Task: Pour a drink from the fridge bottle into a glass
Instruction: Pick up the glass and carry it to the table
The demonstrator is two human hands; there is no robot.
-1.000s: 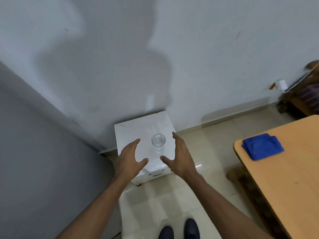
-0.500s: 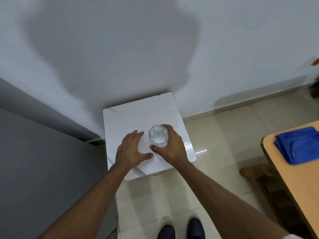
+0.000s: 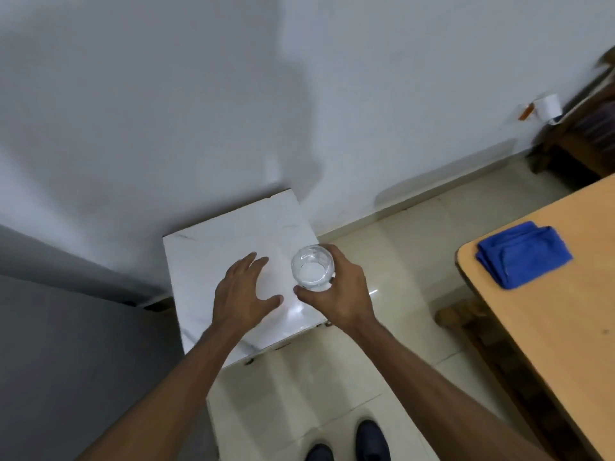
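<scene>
A clear drinking glass (image 3: 312, 267) is in my right hand (image 3: 339, 294), whose fingers wrap its side; I look down into its mouth. The glass is over the right edge of a small white marble-topped stand (image 3: 213, 247). My left hand (image 3: 241, 291) hovers open, palm down, over the middle of the stand, a short way left of the glass. No bottle is in view. A grey fridge side (image 3: 73, 344) fills the lower left.
A wooden table (image 3: 559, 327) stands at the right with a folded blue cloth (image 3: 524, 252) near its far corner. Dark wooden furniture (image 3: 579, 138) sits by the wall at the far right. Tiled floor (image 3: 392, 234) lies between stand and table.
My right hand closed around the glass and has carried it rightward to the stand's right edge. My left hand stayed open over the stand top.
</scene>
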